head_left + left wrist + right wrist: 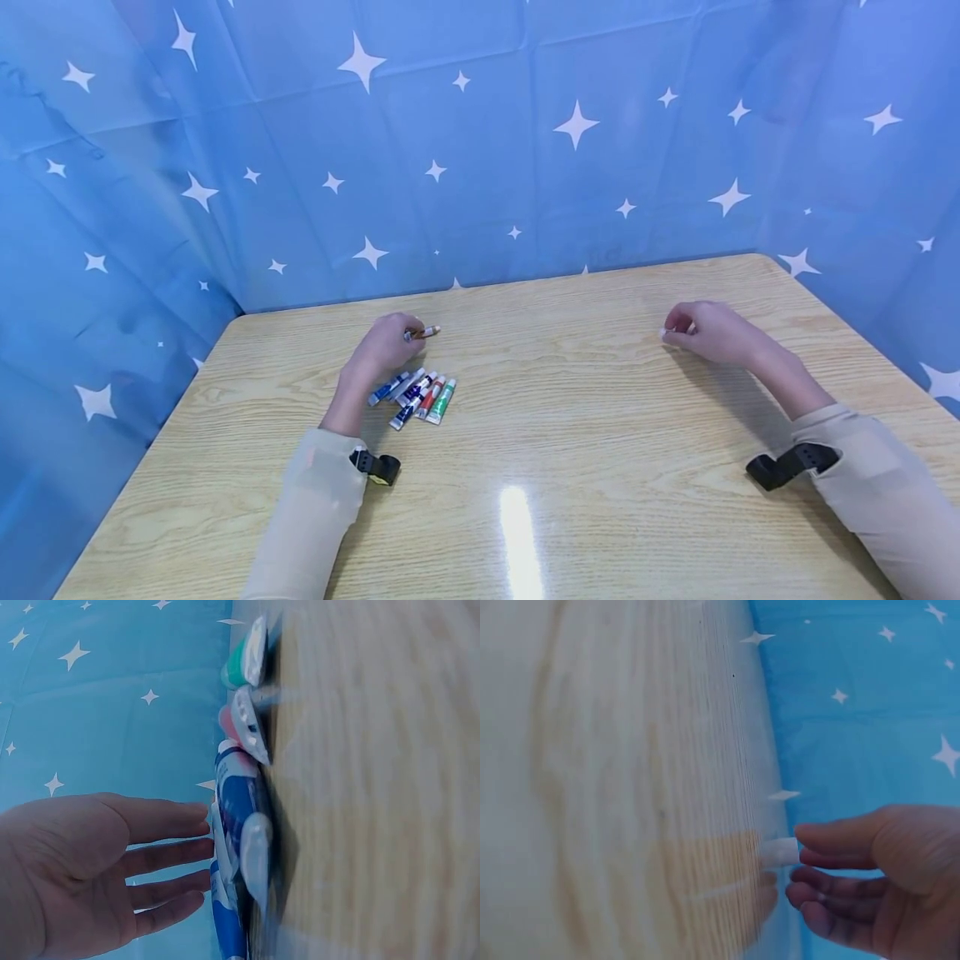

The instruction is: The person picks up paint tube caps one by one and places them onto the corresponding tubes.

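Note:
At the left of the table, my left hand point(388, 343) pinches a brown-and-white paint tube point(429, 332) between thumb and fingers. In the left wrist view its fingertips are hidden behind nearer tubes. Just in front of this hand lies a loose cluster of small paint tubes: green point(442, 402), red point(431, 397), several blue ones point(238, 784) and a pale one. Far to the right, my right hand point(708, 332) pinches a small white piece point(780, 853) with thumb and forefinger, low over the tabletop. Its other fingers are loosely curled. What kind of thing the white piece is, I cannot tell.
The light wooden table point(570, 400) has a glossy surface with a bright reflection near its front. A blue curtain point(480, 142) with white stars hangs behind the table and at both sides. Each wrist wears a black strap camera point(378, 467).

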A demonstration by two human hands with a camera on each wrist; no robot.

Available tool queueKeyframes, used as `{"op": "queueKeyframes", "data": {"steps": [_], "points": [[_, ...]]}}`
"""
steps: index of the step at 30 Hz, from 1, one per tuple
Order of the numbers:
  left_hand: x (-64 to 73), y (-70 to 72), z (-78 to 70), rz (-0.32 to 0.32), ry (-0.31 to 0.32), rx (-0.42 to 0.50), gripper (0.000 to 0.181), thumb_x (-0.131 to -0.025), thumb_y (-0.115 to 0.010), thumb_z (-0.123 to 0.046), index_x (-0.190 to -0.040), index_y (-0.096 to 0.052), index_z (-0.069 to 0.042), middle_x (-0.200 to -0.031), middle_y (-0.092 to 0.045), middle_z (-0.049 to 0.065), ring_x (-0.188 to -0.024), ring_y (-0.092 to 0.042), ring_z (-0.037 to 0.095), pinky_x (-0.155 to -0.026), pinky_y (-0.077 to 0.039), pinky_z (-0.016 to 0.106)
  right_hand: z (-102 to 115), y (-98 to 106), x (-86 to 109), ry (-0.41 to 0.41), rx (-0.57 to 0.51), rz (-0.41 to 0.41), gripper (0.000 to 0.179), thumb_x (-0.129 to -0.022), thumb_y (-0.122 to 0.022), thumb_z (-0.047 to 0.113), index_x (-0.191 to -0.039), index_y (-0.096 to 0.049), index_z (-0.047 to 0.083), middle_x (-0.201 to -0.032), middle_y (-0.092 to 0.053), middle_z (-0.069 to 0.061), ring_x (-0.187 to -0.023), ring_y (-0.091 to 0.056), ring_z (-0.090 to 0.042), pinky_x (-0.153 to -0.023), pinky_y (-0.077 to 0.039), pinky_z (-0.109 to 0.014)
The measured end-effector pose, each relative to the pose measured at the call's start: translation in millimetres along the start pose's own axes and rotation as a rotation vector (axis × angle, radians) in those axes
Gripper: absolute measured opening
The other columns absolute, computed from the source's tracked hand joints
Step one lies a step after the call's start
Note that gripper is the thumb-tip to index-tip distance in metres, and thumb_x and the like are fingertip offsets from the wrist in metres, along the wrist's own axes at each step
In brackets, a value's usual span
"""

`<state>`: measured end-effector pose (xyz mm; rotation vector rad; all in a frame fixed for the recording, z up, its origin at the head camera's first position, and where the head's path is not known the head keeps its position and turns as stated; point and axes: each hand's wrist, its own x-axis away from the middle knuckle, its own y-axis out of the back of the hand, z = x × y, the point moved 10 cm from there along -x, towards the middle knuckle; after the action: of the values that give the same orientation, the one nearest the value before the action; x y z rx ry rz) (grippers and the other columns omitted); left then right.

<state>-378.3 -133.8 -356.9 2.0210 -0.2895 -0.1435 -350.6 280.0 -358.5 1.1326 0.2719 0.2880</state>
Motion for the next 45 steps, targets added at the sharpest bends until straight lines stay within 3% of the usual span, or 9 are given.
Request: {"op": "queueKeyframes", "data": {"steps": [8, 14, 20, 32, 37, 45], "points": [[0.2, 0.7, 0.3, 0.003, 0.000, -0.022, 0.018, -0.098, -0.066, -0.012, -0.111, -0.072, -0.001, -0.108, -0.068, 0.013, -0.095, -0.061, 0.027, -0.084, -0.052, 0.041, 0, -1, 1.5, 0.019, 0.016, 0.002, 0.012, -0.096, -0.068, 0.010, -0.099, -0.066, -0.002, -0.085, -0.065, -0.002, -0.074, -0.055, -0.016, -0.065, -0.045, -0.036], [1.4, 0.8, 4.2, 0.005, 0.034, -0.049, 0.012, -0.093, -0.071, -0.009, -0.102, -0.072, -0.002, -0.100, -0.066, 0.012, -0.088, -0.060, 0.025, -0.080, -0.052, 0.039, -1, -2, 1.6, 0.008, 0.016, 0.004, 0.007, -0.094, -0.070, 0.006, -0.094, -0.068, 0.000, -0.084, -0.068, -0.002, -0.075, -0.059, -0.016, -0.066, -0.047, -0.036], [3.5, -3.7, 10.5, 0.054, 0.077, -0.032, 0.007, -0.094, -0.068, -0.009, -0.095, -0.070, -0.003, -0.090, -0.065, 0.009, -0.077, -0.059, 0.021, -0.068, -0.050, 0.032, 0, -1, 1.6, 0.012, 0.025, 0.005, 0.008, -0.093, -0.072, 0.006, -0.090, -0.068, 0.000, -0.082, -0.068, -0.001, -0.074, -0.060, -0.015, -0.066, -0.048, -0.036], [6.2, -5.8, 12.4, 0.086, 0.050, 0.039, 0.020, -0.087, -0.065, -0.005, -0.067, -0.064, -0.007, -0.059, -0.051, -0.001, -0.054, -0.045, 0.013, -0.052, -0.037, 0.026, 4, 9, 3.1, 0.001, 0.028, -0.063, 0.009, -0.096, -0.067, 0.007, -0.094, -0.066, -0.002, -0.083, -0.067, -0.004, -0.074, -0.059, -0.018, -0.067, -0.048, -0.039], [7.4, -2.3, 9.5, 0.053, 0.037, 0.072, 0.019, -0.088, -0.068, -0.009, -0.070, -0.062, -0.006, -0.061, -0.050, -0.001, -0.054, -0.044, 0.014, -0.051, -0.037, 0.027, 10, 16, 2.2, 0.005, 0.010, -0.106, 0.009, -0.097, -0.066, 0.006, -0.096, -0.066, -0.002, -0.083, -0.067, -0.005, -0.074, -0.059, -0.017, -0.065, -0.049, -0.034], [9.9, 5.6, -4.3, -0.015, -0.003, 0.051, 0.012, -0.092, -0.071, -0.014, -0.092, -0.067, -0.003, -0.087, -0.064, 0.007, -0.071, -0.057, 0.018, -0.063, -0.048, 0.030, 27, 26, 2.6, 0.046, -0.007, -0.185, 0.009, -0.097, -0.067, 0.009, -0.096, -0.066, 0.000, -0.081, -0.068, -0.004, -0.067, -0.059, -0.012, -0.059, -0.048, -0.027]]}}
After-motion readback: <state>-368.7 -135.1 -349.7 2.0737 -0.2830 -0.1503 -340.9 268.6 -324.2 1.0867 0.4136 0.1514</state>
